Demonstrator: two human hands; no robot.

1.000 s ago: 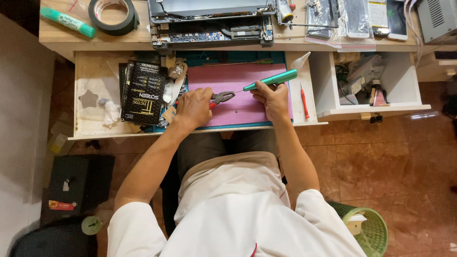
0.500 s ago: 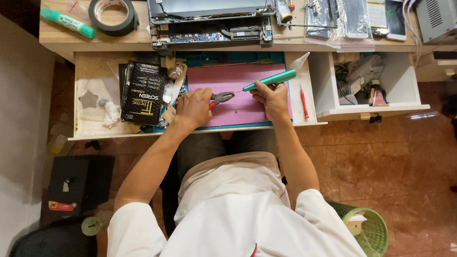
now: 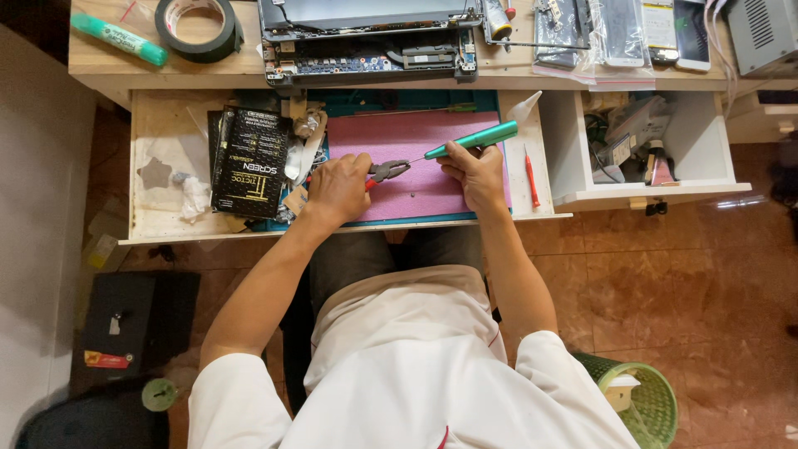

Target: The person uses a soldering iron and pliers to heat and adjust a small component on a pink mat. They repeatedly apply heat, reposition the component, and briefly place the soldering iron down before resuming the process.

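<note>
My left hand (image 3: 339,188) grips small pliers (image 3: 387,171) with red handles, jaws pointing right. A teal pen-shaped screwdriver (image 3: 472,140) sits in my right hand (image 3: 474,173), its thin bit aimed left toward the plier jaws. Both hands rest over a pink work mat (image 3: 416,137) in a pulled-out drawer. Whether the jaws hold anything is too small to tell.
An opened laptop (image 3: 370,37) with bare circuit boards lies on the wooden desk (image 3: 100,66) above the drawer. Black flat boxes (image 3: 249,162) lie left of the mat, a red screwdriver (image 3: 530,175) right. Tape roll (image 3: 199,27), green marker (image 3: 119,38), open white drawer (image 3: 632,141), green bin (image 3: 640,399).
</note>
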